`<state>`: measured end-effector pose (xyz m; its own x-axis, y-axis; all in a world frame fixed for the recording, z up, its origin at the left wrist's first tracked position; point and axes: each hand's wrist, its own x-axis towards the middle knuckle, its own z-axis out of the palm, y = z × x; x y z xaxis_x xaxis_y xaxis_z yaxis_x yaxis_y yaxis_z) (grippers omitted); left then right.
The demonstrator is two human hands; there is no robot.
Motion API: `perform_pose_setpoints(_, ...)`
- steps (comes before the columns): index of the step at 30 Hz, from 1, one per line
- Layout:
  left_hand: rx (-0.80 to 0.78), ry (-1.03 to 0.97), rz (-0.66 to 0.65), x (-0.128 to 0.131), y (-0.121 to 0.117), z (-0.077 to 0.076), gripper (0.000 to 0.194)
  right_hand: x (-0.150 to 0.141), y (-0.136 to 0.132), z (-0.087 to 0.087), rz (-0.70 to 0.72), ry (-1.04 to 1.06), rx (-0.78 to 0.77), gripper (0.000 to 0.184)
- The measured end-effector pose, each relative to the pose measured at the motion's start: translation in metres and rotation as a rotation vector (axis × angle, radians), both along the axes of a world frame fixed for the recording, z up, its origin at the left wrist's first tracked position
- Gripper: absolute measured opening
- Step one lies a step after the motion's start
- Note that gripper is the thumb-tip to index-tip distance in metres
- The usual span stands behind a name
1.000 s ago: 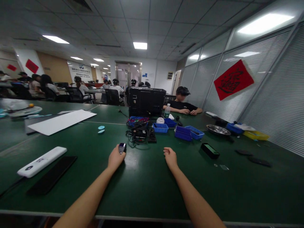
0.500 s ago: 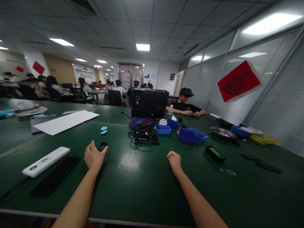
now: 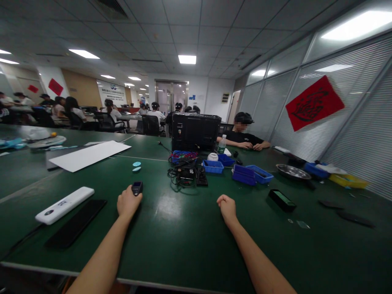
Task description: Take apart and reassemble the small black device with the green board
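Observation:
On the green table (image 3: pixel 180 249), my left hand (image 3: pixel 127 202) is closed around a small black-and-grey device with a dark screen (image 3: pixel 137 188). The thumb lies along its near right side, and the screen end shows beyond the fingers. What the device is I cannot make out. My right hand (image 3: pixel 227 208) rests on the table to the right, fingers curled in, with nothing visible in it. Beyond my left hand lie two light-blue round pieces (image 3: pixel 136 166). Past the gap between the hands sits a black box with cables (image 3: pixel 185 173).
A white power strip (image 3: pixel 65 205) and a black slab (image 3: pixel 76 223) lie left. Blue trays (image 3: pixel 213 166), a baseball (image 3: pixel 212 157), a water bottle (image 3: pixel 222 144) and a monitor (image 3: pixel 196 131) stand ahead. Right are a green-topped black case (image 3: pixel 282 200) and a metal bowl (image 3: pixel 293 172). A person (image 3: pixel 243 134) sits opposite.
My left hand moved left with the device, spread its fingers beside it, then closed on it again. My right hand's fingers curled in more. The view turned slightly left.

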<state>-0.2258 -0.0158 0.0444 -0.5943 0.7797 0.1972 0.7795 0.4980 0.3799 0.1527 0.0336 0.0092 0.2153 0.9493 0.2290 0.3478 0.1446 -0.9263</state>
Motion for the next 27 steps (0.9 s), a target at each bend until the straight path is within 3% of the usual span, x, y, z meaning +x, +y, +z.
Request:
perform_pose_setpoints(6, 0.027, 0.012, -0.108, 0.02, 0.0, -0.002, 0.06, -0.002, -0.003, 0.003, 0.014, -0.013, -0.002, 0.015)
perform_pose_setpoints(15, 0.095, -0.153, -0.309, 0.06, 0.005, -0.018, 0.059, -0.006, -0.003, 0.003, 0.025, -0.039, 0.008, 0.016)
perform_pose_setpoints(27, 0.269, -0.48, -0.62, 0.168, 0.012, -0.03, 0.06, -0.022, -0.013, 0.006, 0.097, -0.174, -0.008, 0.019)
